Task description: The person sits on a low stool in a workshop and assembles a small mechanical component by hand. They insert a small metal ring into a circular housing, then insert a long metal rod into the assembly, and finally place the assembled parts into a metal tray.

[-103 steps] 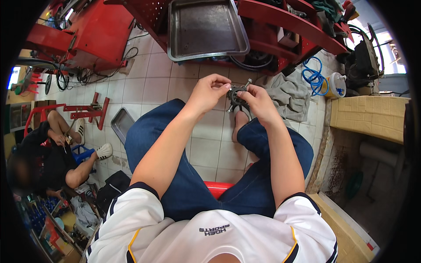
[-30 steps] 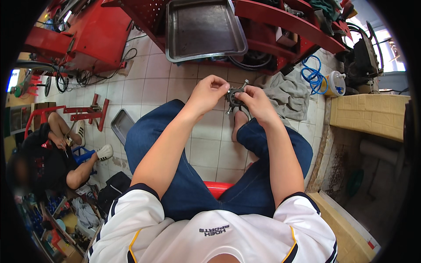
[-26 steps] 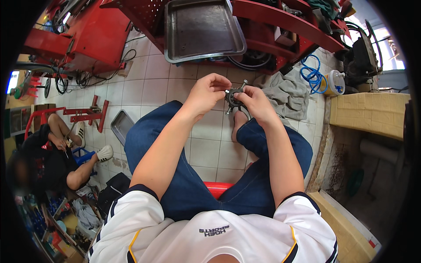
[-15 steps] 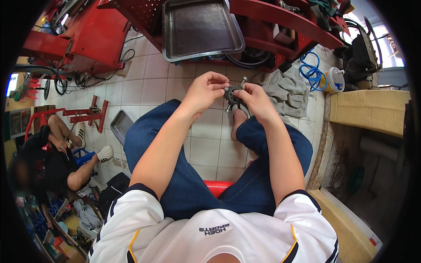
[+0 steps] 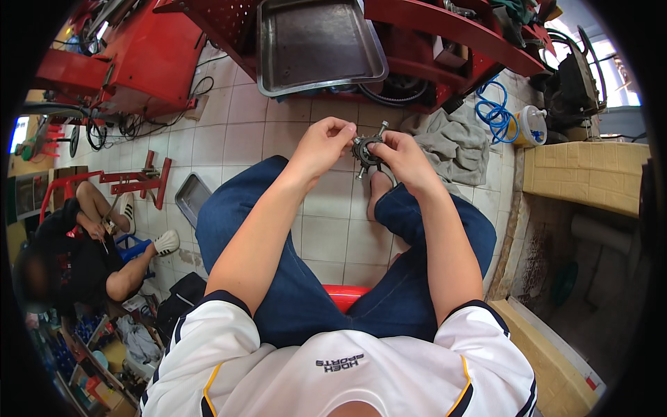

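A dark, toothed metal ring with bolts sticking out of it [image 5: 366, 152] is held up in front of me, above the tiled floor. My right hand [image 5: 404, 158] grips its right side, thumb across the face and fingers behind. One long bolt points up and away from the ring; another sticks out at its near lower edge. Just left of the ring, my left hand [image 5: 323, 147] is closed in a pinch, thumb against forefinger. Whatever lies between those fingertips, if anything, is too small or hidden to name. They are close to the ring's upper left edge.
Ahead, a metal tray [image 5: 316, 48] rests on a red workbench. A grey cloth [image 5: 451, 149], a blue coiled hose [image 5: 495, 115] and a white tub [image 5: 533, 126] are on the right. To the left, a smaller tray [image 5: 193, 200] lies near a red stand [image 5: 142, 182] and a seated person [image 5: 90, 257].
My left fingertips have drawn together into a tighter pinch and shifted slightly left of the ring. The ring has moved a little left in my right hand's hold.
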Tool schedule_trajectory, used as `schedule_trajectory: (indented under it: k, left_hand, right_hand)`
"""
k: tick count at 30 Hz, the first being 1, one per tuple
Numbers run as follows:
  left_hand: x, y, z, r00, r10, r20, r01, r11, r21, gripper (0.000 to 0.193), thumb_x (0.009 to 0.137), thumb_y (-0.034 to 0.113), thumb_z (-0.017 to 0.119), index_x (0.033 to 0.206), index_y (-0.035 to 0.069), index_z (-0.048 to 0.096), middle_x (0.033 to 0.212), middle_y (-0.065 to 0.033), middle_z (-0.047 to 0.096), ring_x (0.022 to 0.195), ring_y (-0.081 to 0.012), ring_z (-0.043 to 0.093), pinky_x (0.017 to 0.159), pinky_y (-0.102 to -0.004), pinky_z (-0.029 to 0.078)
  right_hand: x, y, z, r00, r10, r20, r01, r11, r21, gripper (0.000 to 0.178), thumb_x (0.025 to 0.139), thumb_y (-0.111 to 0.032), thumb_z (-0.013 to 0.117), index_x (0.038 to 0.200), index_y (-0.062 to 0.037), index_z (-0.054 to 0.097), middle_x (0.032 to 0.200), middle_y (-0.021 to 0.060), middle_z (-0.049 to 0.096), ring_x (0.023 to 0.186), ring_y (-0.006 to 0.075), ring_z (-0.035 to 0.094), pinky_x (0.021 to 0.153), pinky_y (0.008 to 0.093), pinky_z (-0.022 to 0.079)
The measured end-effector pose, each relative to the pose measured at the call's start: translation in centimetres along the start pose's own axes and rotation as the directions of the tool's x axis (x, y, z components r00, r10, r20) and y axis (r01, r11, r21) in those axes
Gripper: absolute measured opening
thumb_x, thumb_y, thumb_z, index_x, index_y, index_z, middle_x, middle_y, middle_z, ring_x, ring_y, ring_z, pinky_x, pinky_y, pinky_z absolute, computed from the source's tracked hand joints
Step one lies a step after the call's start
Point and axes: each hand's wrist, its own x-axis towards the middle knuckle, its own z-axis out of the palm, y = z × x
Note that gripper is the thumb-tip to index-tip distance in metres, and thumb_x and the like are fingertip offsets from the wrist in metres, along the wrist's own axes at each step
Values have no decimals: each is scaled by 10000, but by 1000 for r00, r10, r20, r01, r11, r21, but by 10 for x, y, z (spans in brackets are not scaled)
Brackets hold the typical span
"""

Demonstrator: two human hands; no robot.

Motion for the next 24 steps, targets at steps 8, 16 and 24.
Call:
schedule_trajectory:
  k: [8,16,24]
  left_hand:
    - [1,-4,-3,999,23,32,-22,999,-36,218,984,127,669,1149,-6,619,961,-43,680,860,-96,622,788,-244,512]
    - [3,-8,-4,999,40,17,-41,998,49,190,985,100,655,1137,-9,614,957,-49,688,866,-101,619,792,-251,511]
    - [1,-4,-3,996,76,-41,-74,997,35,215,965,82,672,1151,-11,620,987,-55,687,884,-110,625,808,-258,506]
  right_hand:
    - [-2,-6,4,1000,0,0,0,1000,30,159,940,-138,671,996,11,670,909,-9,660,858,64,560,790,253,455]
    - [-7,-12,7,1000,6,-18,-6,1000,-13,125,916,-109,701,984,-8,668,912,7,673,856,75,581,790,255,460]
    - [1,3,2,999,-22,-48,20,999,-31,176,905,-156,708,910,17,674,819,8,651,770,83,547,714,255,442]
